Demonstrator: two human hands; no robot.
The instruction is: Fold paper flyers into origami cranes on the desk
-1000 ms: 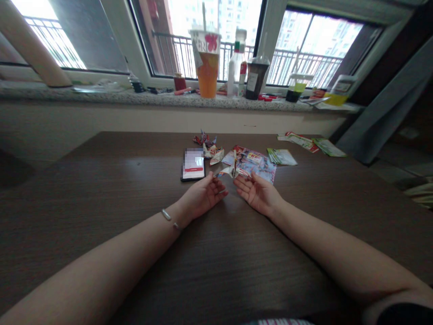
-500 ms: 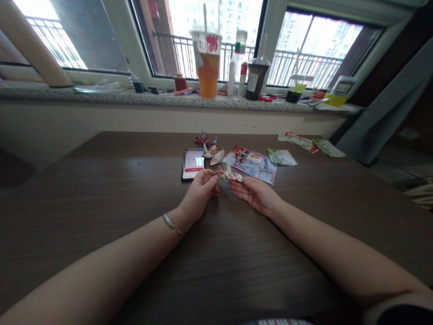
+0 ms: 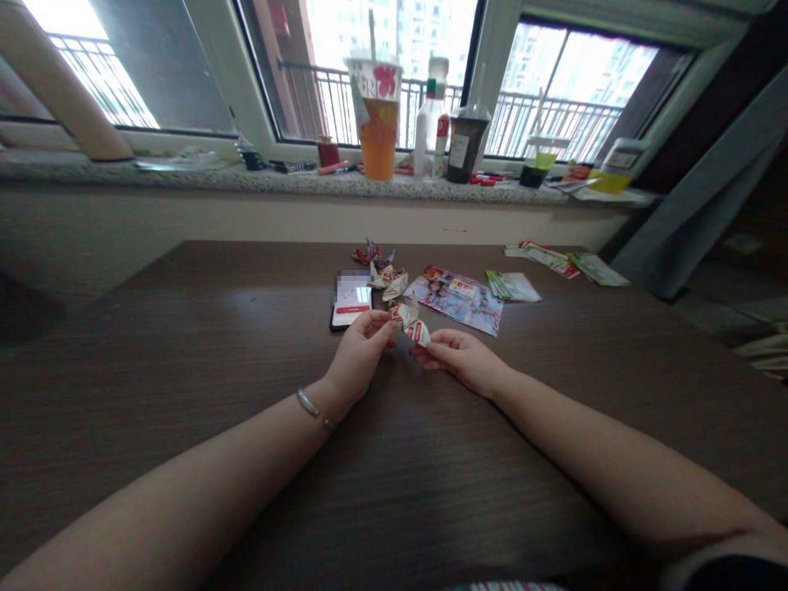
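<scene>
A person's two bare hands meet over a dark brown wood-grain table (image 3: 382, 484), near its far edge. Between them, held by its two ends, is a small folded piece of white printed paper with red and yellow markings (image 3: 417, 330). The left hand (image 3: 364, 349), a silver open bangle (image 3: 307, 403) at its wrist, pinches one end between thumb and fingers; the right hand (image 3: 460, 359) pinches the other, its remaining fingers curled loosely beneath.

Just beyond the left hand lies a black-edged phone (image 3: 353, 306), its screen lit. Beside the phone I can see a second folded shape of white-and-red paper (image 3: 392, 284), and behind that a crumpled-looking red-and-blue one (image 3: 372, 253). A glossy colourful printed sheet (image 3: 460, 302) lies flat past the right hand, with a small stack of green-and-white leaflets (image 3: 512, 286) by its corner.

Behind the table, a speckled stone windowsill (image 3: 277, 185) carries drinks — among them a tall clear cup of orange liquid (image 3: 378, 139).
</scene>
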